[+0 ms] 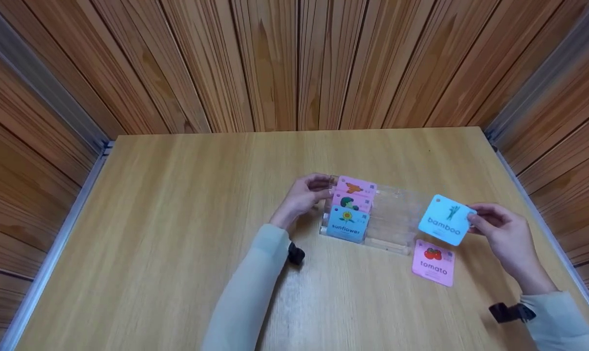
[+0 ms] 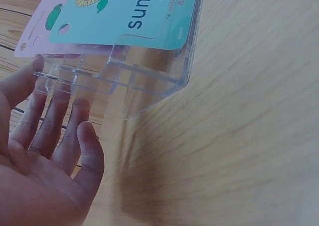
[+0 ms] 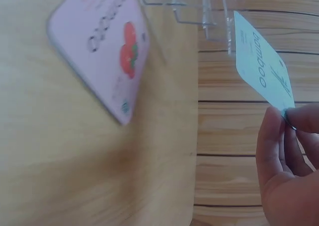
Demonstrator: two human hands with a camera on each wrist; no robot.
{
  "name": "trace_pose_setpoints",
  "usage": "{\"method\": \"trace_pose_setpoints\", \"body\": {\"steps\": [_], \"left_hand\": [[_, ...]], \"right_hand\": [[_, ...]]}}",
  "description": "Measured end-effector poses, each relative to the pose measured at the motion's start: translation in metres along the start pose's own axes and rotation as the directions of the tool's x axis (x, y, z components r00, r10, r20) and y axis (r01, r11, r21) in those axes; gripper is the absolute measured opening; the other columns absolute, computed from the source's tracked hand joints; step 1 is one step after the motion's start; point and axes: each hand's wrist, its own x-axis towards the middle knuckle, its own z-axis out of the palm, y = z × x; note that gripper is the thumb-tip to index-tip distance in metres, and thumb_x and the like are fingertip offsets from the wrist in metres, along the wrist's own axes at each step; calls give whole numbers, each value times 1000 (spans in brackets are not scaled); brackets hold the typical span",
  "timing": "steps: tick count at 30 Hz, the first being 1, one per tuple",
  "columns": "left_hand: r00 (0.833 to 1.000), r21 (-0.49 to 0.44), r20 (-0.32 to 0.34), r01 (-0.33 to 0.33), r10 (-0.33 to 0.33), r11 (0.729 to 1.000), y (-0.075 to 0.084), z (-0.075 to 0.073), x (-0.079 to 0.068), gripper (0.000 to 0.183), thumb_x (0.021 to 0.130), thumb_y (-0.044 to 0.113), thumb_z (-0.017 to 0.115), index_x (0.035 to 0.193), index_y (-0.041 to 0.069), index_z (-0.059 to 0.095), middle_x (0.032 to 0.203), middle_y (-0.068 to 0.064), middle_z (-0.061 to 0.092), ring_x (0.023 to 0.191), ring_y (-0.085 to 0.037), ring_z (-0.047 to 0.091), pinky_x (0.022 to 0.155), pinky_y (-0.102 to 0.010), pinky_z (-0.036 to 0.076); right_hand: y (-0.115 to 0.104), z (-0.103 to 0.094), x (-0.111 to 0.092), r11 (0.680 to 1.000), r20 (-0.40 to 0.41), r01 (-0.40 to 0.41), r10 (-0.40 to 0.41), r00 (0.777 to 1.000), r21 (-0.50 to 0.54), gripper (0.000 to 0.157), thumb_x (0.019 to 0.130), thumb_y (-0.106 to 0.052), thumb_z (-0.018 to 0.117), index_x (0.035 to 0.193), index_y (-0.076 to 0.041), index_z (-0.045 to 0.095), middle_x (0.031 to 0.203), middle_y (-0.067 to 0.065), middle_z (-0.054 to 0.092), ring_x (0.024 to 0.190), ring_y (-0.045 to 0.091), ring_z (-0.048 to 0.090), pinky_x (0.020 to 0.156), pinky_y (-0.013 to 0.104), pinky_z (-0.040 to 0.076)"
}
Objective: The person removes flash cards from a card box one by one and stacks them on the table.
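Observation:
My right hand (image 1: 511, 239) pinches a blue bamboo card (image 1: 447, 220) by its right corner between thumb and fingers. In the right wrist view the card (image 3: 262, 61) is raised, its word facing the camera. A pink tomato card (image 1: 433, 263) lies on the table just below it. My left hand (image 1: 302, 197) grips the left end of a clear stepped card stand (image 1: 392, 219), thumb at its edge and fingers behind. On the stand's left half, a blue sunflower card (image 1: 348, 225) overlaps a pink card with a green vegetable (image 1: 350, 202); another pink card (image 1: 355, 186) stands behind.
The light wooden table (image 1: 202, 195) runs back to a wood-plank wall (image 1: 275, 63). Metal rails (image 1: 55, 248) edge the sides. A dark band (image 1: 511, 312) sits at the right sleeve, and another dark piece (image 1: 296, 253) at the left sleeve.

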Motion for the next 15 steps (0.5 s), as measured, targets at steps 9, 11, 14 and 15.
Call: {"method": "trace_pose_setpoints", "body": {"steps": [9, 11, 14, 15], "left_hand": [[1000, -4, 1, -21, 21, 1000, -2, -1, 0, 30, 90, 21, 75, 118, 29, 67, 114, 8, 67, 107, -13, 61, 91, -42, 45], [1000, -12, 4, -25, 25, 1000, -2, -1, 1, 30, 90, 20, 75, 118, 27, 67, 114, 8, 67, 108, -13, 61, 92, -42, 45], [1000, -15, 6, -27, 27, 1000, -2, -1, 1, 30, 90, 19, 75, 118, 26, 68, 114, 8, 67, 109, -13, 61, 93, -42, 44], [1000, -13, 6, -27, 27, 1000, -2, -1, 1, 30, 90, 19, 75, 118, 27, 68, 114, 8, 67, 109, -13, 61, 93, -42, 44]], "right_hand": [[18, -2, -11, 996, 75, -10, 17, 997, -88, 28, 98, -8, 63, 119, 10, 60, 97, -3, 66, 82, 7, 67, 70, 26, 57], [22, -1, -12, 997, 86, -15, 21, 996, -70, 27, 97, -6, 64, 118, 12, 60, 95, -3, 66, 81, 7, 66, 69, 27, 58], [28, 0, -14, 998, 106, -30, 36, 994, -58, 28, 97, -4, 64, 117, 14, 60, 94, -3, 66, 81, 8, 67, 68, 28, 58], [29, 0, -15, 997, 114, -34, 42, 993, -66, 28, 97, -5, 64, 117, 14, 60, 94, -3, 67, 81, 8, 67, 68, 28, 58]]}}
